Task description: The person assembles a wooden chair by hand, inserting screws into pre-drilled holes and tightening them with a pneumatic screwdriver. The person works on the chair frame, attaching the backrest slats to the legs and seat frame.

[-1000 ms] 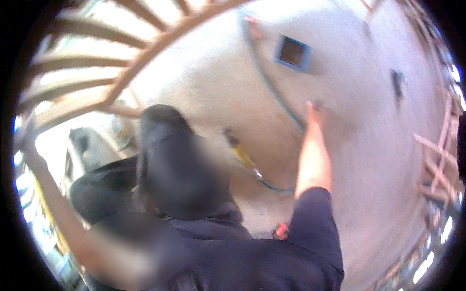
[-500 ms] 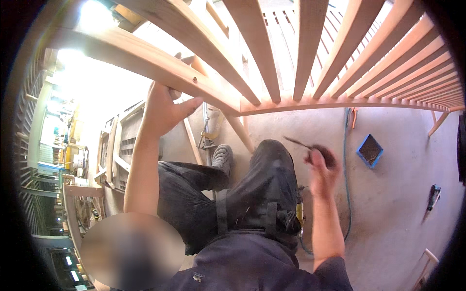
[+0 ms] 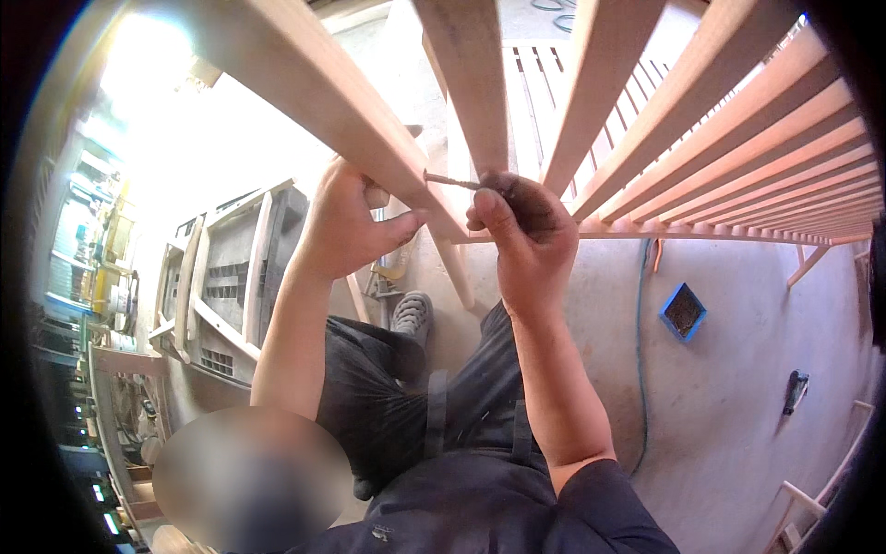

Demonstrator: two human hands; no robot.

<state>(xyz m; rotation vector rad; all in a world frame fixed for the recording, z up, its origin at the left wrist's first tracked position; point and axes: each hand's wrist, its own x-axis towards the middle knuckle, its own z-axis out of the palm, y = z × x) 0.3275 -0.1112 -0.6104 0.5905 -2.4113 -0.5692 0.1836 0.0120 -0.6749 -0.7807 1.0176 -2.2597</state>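
Note:
My left hand [image 3: 346, 226] grips the end of a thick pale wooden rail [image 3: 323, 102] from below, thumb on the near side and fingers partly hidden behind it. Close beside it, my right hand [image 3: 535, 240] is closed around a thin ridged brown rod [image 3: 450, 180], like a long screw. Its far end meets the rail's side at a small dark hole; whether it goes in, I cannot tell. The rail joins a slatted wooden frame, whose slats [image 3: 609, 83] fan out above and to the right.
On the floor at right lie a teal hose [image 3: 641, 369], a blue-rimmed diamond-shaped tray [image 3: 666, 319] with dark contents, and a dark hand tool [image 3: 796, 392]. Stacked wooden frames [image 3: 217, 268] stand at left. My shoe [image 3: 413, 314] is below the frame, near its wooden leg [image 3: 454, 272].
My right hand has come up and left from beside my knee, bringing the rod to the rail. My left hand still holds the rail; the view has shifted.

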